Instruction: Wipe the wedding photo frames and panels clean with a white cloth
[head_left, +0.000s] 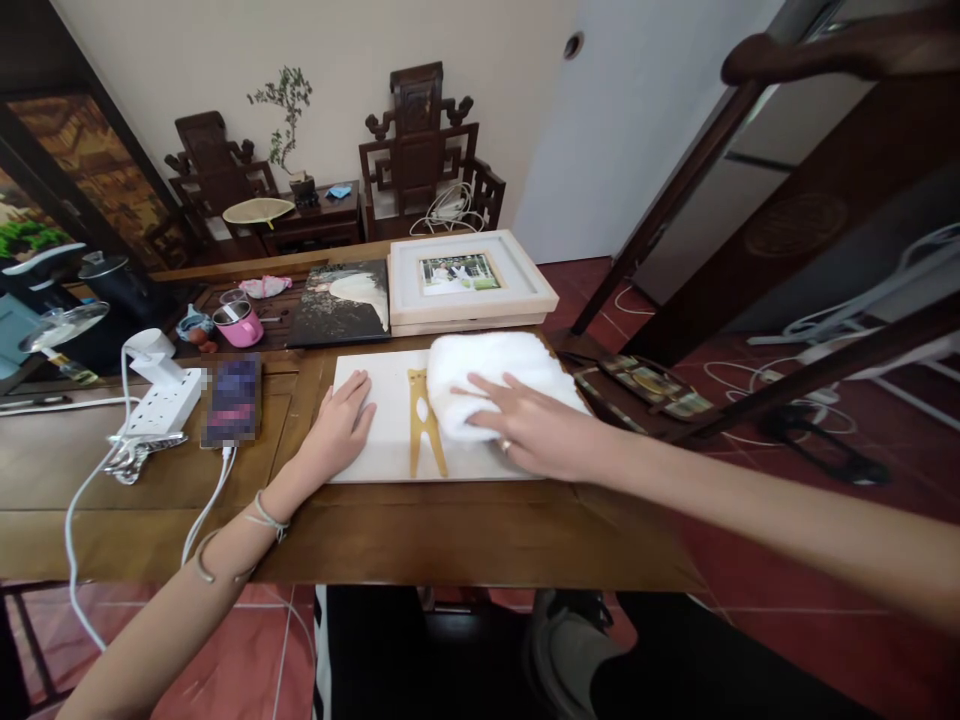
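my right hand (525, 420): splayed on towel (487, 362), grip unclear | prob light, squishy, grab near edge | left hand (342, 425): empty, flat on board's (388, 420) left

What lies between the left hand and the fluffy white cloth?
The head view shows a flat golden-yellow, two-legged shape and bare surface of the white rectangular board.

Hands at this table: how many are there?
2. The left hand lies on the left side of the white board; the right hand is on the white cloth. No others show there.
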